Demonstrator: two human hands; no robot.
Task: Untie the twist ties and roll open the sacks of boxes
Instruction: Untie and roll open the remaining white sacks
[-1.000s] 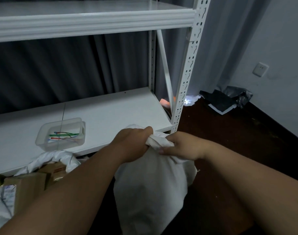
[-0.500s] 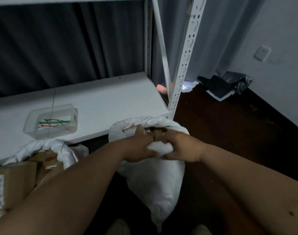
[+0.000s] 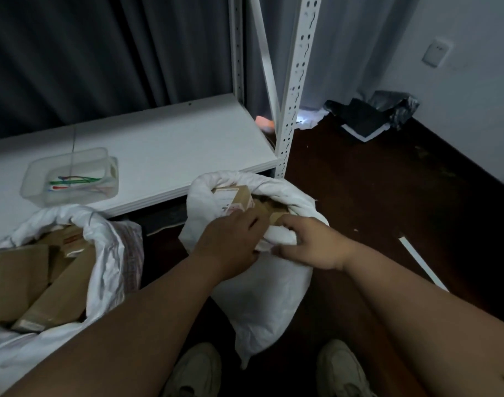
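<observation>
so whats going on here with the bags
A person stands over a white sack on the dark floor, and both hands grip the bunched near edge of its mouth: left hand, right hand. The mouth is rolled open, showing cardboard boxes inside. A second sack to the left is also open, full of boxes. Coloured twist ties lie in a clear tub on the white shelf.

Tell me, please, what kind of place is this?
Probably a small storage or parcel-sorting room: a white metal shelving rack, two white sacks of cardboard boxes on a dark floor, and grey curtains.
</observation>
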